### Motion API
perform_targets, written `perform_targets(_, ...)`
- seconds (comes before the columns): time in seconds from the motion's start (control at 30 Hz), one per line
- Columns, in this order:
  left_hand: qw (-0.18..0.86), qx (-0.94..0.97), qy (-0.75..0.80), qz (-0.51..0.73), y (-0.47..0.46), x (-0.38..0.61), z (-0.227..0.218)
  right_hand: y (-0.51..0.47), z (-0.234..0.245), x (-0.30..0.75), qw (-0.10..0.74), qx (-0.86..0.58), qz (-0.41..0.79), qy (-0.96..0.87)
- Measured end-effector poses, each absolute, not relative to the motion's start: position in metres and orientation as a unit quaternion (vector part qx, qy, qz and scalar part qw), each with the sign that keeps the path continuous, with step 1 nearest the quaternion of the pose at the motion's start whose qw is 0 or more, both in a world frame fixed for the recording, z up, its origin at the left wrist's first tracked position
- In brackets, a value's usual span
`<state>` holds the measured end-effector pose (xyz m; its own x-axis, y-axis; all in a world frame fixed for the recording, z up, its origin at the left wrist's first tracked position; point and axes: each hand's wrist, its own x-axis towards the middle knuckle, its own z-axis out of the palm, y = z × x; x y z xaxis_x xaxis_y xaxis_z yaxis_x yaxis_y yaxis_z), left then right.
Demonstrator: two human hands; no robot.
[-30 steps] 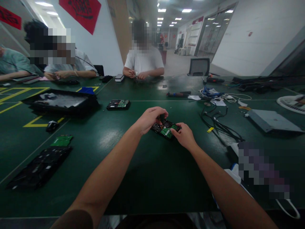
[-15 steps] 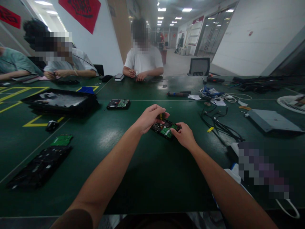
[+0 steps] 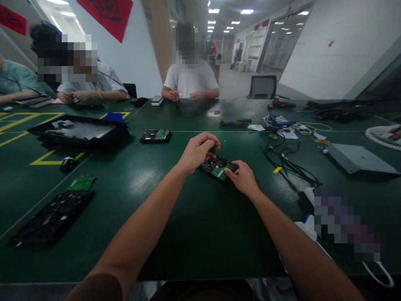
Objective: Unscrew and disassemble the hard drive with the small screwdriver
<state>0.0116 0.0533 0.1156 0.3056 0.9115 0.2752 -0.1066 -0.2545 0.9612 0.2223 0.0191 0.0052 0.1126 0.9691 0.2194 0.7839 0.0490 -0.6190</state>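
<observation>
A hard drive [image 3: 218,170] with a green circuit board lies on the dark green table in front of me. My right hand [image 3: 242,177] grips its right end, thumb on the board and fingers at the far edge. Over the drive's left end my left hand [image 3: 200,152] is closed, with fingers curled and pressed together. Whatever sits between those fingers is hidden by the hand. Farther left lies a second hard drive [image 3: 156,136]. A larger black part [image 3: 52,219] rests near the left edge, with a green circuit board [image 3: 81,183] at its far end.
Left of centre stands a black tray [image 3: 81,133], with a small black object [image 3: 68,164] before it. Black cables [image 3: 286,161], a grey metal box [image 3: 360,161] and a white fan [image 3: 384,136] lie to the right. A co-worker [image 3: 191,79] sits across the table.
My left hand has risen slightly and turned. The yellow and black piece seen under its fingers before is now out of sight. My right hand and the drive stay put.
</observation>
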Motion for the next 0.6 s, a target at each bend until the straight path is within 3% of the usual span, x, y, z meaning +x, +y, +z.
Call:
perform_targets(0.13,0.458,0.658,0.349,0.485,0.057,0.011,0.110,0.019,0.007,0.222,0.316,-0.676,0.142,-0.650)
perform_targets(0.37,0.264,0.736,0.383,0.491,0.052,0.011,0.109,0.019,0.003,0.223,0.323,-0.670,0.147,-0.652)
perform_targets(0.6,0.306,0.744,0.327,0.496,0.060,0.016,0.094,0.022,-0.001,0.224,0.333,-0.670,0.146,-0.647)
